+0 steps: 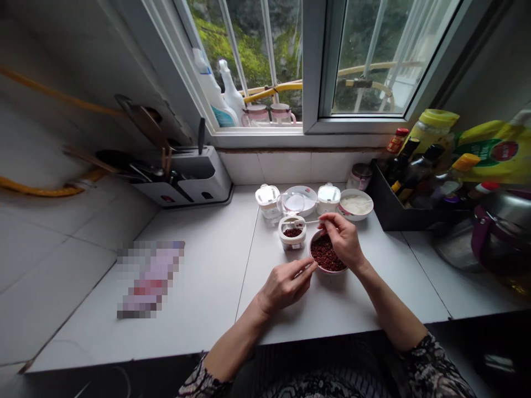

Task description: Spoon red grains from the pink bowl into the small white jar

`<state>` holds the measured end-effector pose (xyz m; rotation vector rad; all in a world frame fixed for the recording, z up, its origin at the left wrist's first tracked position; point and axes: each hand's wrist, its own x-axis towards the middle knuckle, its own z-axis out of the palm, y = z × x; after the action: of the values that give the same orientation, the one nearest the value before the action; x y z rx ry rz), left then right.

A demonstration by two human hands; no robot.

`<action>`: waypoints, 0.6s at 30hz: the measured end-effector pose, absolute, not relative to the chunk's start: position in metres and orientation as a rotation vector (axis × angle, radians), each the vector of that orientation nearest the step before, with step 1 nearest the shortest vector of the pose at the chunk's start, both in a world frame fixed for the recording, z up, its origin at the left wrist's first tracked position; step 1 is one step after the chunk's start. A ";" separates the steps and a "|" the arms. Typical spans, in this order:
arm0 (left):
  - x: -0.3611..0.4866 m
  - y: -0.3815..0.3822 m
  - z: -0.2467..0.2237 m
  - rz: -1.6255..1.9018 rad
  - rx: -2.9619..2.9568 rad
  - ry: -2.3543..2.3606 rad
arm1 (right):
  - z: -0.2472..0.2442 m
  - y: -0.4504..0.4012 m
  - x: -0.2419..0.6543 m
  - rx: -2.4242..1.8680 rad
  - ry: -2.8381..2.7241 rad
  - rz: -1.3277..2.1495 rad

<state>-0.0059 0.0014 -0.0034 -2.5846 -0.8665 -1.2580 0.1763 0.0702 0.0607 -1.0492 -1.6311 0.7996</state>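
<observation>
My right hand (342, 242) pinches the thin handle of a small white spoon (312, 221). The spoon's head is at the mouth of a small clear jar (292, 241) with a white rim, partly filled with dark reddish-brown dried grains. Right beside the jar stands a bowl (327, 271) heaped with the same grains (326, 253); my right hand hovers over its far right side. At the bowl's near left rim, my left hand (287, 284) has its fingers together, fingertips on the edge. What lies on the spoon is too small to make out.
Behind the jar are two white-lidded jars (269, 205) (328, 198), a plate (305, 193) with a clear lid, and a bowl of white grains (357, 205). A utensil holder (194, 182) stands left, a black bottle box (398, 213) right. A blurred packet (153, 279) lies left.
</observation>
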 end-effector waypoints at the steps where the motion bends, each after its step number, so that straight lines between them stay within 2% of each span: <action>1: -0.006 0.002 -0.003 -1.265 -2.574 -0.863 | 0.060 0.069 0.174 -1.029 -1.716 0.710; 4: -0.004 0.002 -0.002 -1.280 -2.551 -0.861 | 0.057 0.067 0.171 -0.914 -1.980 0.445; 7: -0.004 0.003 -0.001 -1.281 -2.549 -0.849 | 0.058 0.067 0.176 -0.846 -2.067 0.321; 13: -0.006 0.002 -0.002 -1.261 -2.589 -0.861 | 0.063 0.070 0.203 -1.065 -1.835 0.374; 18: -0.007 0.000 -0.002 -1.251 -2.609 -0.880 | 0.054 0.075 0.214 -1.205 -1.933 0.428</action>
<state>-0.0066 0.0005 -0.0022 -2.6086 -0.8795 -1.2506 0.2138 0.0750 0.0541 -1.2055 -1.9332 0.4277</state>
